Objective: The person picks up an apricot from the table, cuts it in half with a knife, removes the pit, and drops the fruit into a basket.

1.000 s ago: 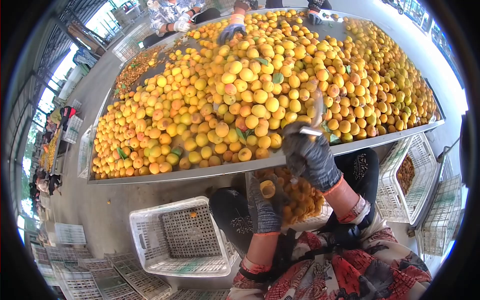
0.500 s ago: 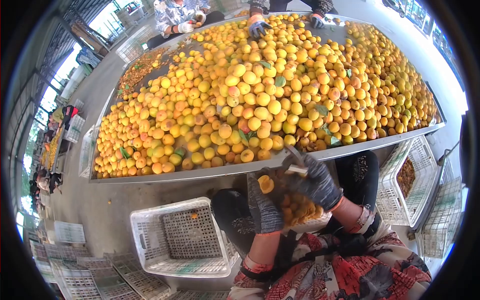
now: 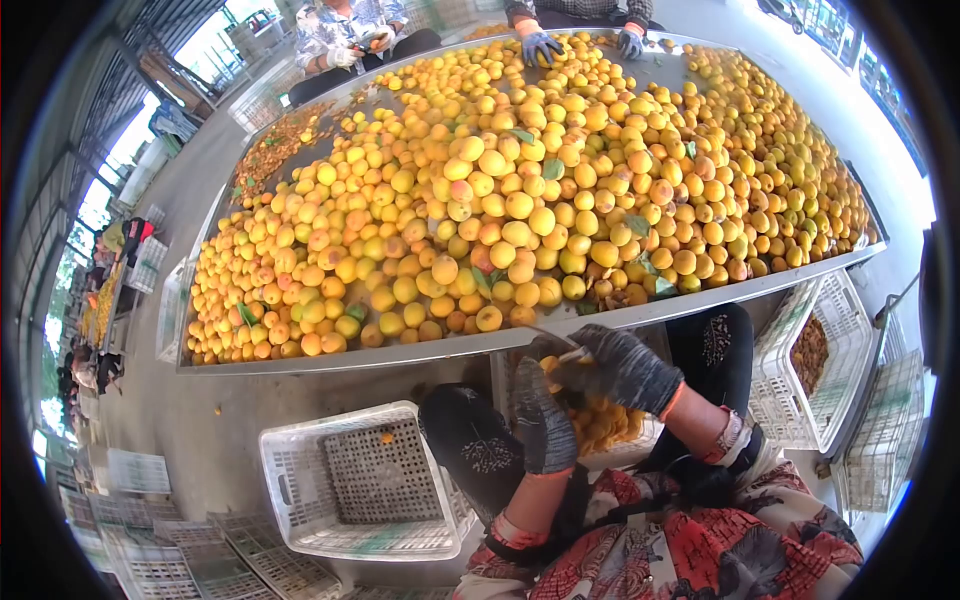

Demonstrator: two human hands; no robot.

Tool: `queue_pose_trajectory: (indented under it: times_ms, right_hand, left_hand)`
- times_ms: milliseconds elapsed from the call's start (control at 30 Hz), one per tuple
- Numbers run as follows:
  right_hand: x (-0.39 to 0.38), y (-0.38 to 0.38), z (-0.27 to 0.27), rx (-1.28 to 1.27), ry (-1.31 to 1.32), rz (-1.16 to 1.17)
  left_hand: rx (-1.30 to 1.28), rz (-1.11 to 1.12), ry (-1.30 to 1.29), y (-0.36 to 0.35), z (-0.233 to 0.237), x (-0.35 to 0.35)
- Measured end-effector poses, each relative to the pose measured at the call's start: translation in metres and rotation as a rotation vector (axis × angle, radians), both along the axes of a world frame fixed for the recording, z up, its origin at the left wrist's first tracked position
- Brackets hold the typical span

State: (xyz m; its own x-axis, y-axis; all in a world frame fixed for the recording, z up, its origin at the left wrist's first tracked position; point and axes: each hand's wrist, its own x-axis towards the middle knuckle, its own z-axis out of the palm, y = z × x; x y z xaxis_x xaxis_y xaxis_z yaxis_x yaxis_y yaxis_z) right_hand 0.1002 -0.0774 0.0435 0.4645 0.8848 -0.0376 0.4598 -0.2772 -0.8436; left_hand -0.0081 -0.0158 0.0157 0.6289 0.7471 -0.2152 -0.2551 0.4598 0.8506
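My left hand point(image 3: 543, 425), in a dark knit glove, is closed around an apricot point(image 3: 549, 364) over my lap. My right hand point(image 3: 622, 367), gloved the same, grips a small knife point(image 3: 563, 343) whose blade rests at the top of that apricot. Both hands meet just below the front edge of the metal table point(image 3: 420, 344). Under them, on my knees, sits a crate of cut apricots point(image 3: 603, 424). A deep pile of yellow-orange apricots point(image 3: 520, 200) covers the table.
An empty white plastic crate point(image 3: 300, 500) stands on the floor at my left; another with dark contents point(image 3: 812, 352) is at my right. Flat crates lie stacked at the lower left. Other people's gloved hands point(image 3: 540, 44) work at the table's far edge.
My right hand came down from the table's front edge with the knife and joined my left hand at the apricot. The far workers' hands shifted along the pile.
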Motion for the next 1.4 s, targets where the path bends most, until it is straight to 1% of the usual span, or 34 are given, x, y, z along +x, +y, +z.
queue_pose_trajectory:
  times_ms: [33,67,133,167,233,267,333,367,400,433,467,533,567,633,667,700,733,767,800,833,867,900,933,967,1000,1033,1100,1167,1233,1267,1300,1333,1367,1400]
  right_hand:
    - [-0.007,0.001,0.003,0.0,0.001,-0.003]
    - [-0.012,0.001,0.01,-0.012,-0.082,-0.041]
    - [-0.019,0.004,0.009,-0.029,-0.257,-0.089]
    - [-0.022,0.003,0.003,-0.029,-0.256,-0.088]
    - [-0.021,-0.001,-0.015,0.218,-0.472,-0.038]
    - [-0.016,-0.004,-0.026,0.218,-0.474,-0.033]
    - [-0.009,-0.009,-0.045,0.332,-0.713,0.011]
    - [-0.005,-0.009,-0.036,0.331,-0.715,0.013]
    - [0.002,-0.008,-0.02,0.303,-0.703,-0.079]
    - [0.01,-0.004,-0.009,0.274,-0.688,-0.171]
    - [0.02,0.002,-0.006,0.274,-0.688,-0.168]
    - [0.036,0.014,-0.003,0.018,-0.369,-0.296]
    - [0.039,0.021,-0.001,0.017,-0.374,-0.296]
    - [0.037,0.04,0.001,-0.12,-0.273,-0.084]
    - [0.034,0.049,-0.006,-0.04,-0.381,-0.04]
    - [0.029,0.059,-0.003,-0.038,-0.38,-0.035]
    - [0.024,0.072,0.002,-0.103,-0.371,-0.002]
    - [0.02,0.082,0.005,-0.168,-0.363,0.03]
    - [0.017,0.091,0.003,-0.165,-0.364,0.034]
    - [0.015,0.1,-0.004,-0.187,-0.385,0.048]
    - [0.013,0.108,-0.009,-0.209,-0.408,0.061]
    - [0.01,0.115,-0.01,-0.204,-0.414,0.058]
    - [0.006,0.12,-0.01,-0.252,-0.467,0.05]
    - [0.004,0.122,-0.012,-0.301,-0.52,0.04]
    - [0.005,0.123,-0.015,-0.282,-0.514,0.026]
    - [0.005,0.121,-0.017,-0.281,-0.518,0.02]
    - [0.006,0.117,-0.019,-0.163,-0.466,0.002]
    - [0.012,0.112,-0.014,-0.128,-0.421,-0.034]
    - [0.013,0.099,-0.012,-0.1,-0.361,-0.059]
    - [0.015,0.089,-0.01,0.081,0.047,0.012]
    - [0.015,0.08,-0.006,0.259,0.459,0.079]
    - [0.013,0.071,0.008,0.257,0.465,0.083]
    - [0.011,0.062,0.028,0.049,0.467,0.066]
    - [0.011,0.056,0.036,-0.159,0.466,0.047]
  left_hand:
    - [-0.014,-0.03,0.015,-0.002,-0.001,0.0]
    - [-0.014,-0.03,0.013,-0.002,-0.004,0.0]
    - [-0.011,0.051,0.236,-0.002,-0.014,-0.001]
    - [-0.012,0.052,0.237,-0.004,-0.007,-0.001]
    - [-0.317,0.127,0.208,-0.007,0.024,0.005]
    - [-0.319,0.131,0.206,-0.006,0.036,0.008]
    - [-0.754,0.204,0.245,-0.001,0.053,0.009]
    - [-0.755,0.203,0.242,0.005,0.018,0.005]
    - [-0.294,-0.042,0.235,0.014,-0.049,-0.003]
    - [0.17,-0.278,0.22,0.018,-0.095,-0.011]
    - [0.169,-0.275,0.219,0.016,-0.109,-0.017]
    - [0.761,-0.469,0.465,0.013,-0.122,-0.021]
    - [0.761,-0.467,0.46,0.012,-0.11,-0.017]
    - [-0.343,-0.318,0.256,0.012,-0.076,-0.009]
    - [-0.343,-0.313,0.257,0.018,-0.115,-0.009]
    - [-0.155,-0.434,0.279,0.032,-0.169,-0.006]
    - [0.038,-0.552,0.3,0.039,-0.221,-0.005]
    - [0.041,-0.548,0.3,0.035,-0.185,-0.007]
    - [-0.185,-0.389,0.272,0.024,-0.11,-0.011]
    - [-0.408,-0.227,0.241,0.019,-0.069,-0.013]
    - [-0.405,-0.225,0.238,0.02,-0.085,-0.017]
    - [0.007,-0.234,0.242,0.019,-0.114,-0.022]
    - [0.419,-0.238,0.239,0.02,-0.13,-0.024]
    - [0.424,-0.241,0.232,0.02,-0.114,-0.022]
    - [0.162,-0.227,0.162,0.017,-0.086,-0.023]
    - [-0.099,-0.211,0.092,0.017,-0.071,-0.024]
    - [-0.084,-0.214,0.12,0.022,-0.07,-0.025]
    - [-0.074,-0.208,0.151,0.025,-0.066,-0.024]
    - [-0.189,0.014,-0.086,0.027,-0.047,-0.022]
    - [-0.191,0.023,-0.082,0.028,-0.033,-0.022]
    - [-0.081,0.106,-0.012,0.029,-0.016,-0.022]
    - [0.031,0.185,0.058,0.029,-0.004,-0.022]
    - [0.032,0.19,0.061,0.031,0.001,-0.022]
    - [0.163,0.201,0.03,0.032,0.004,-0.022]
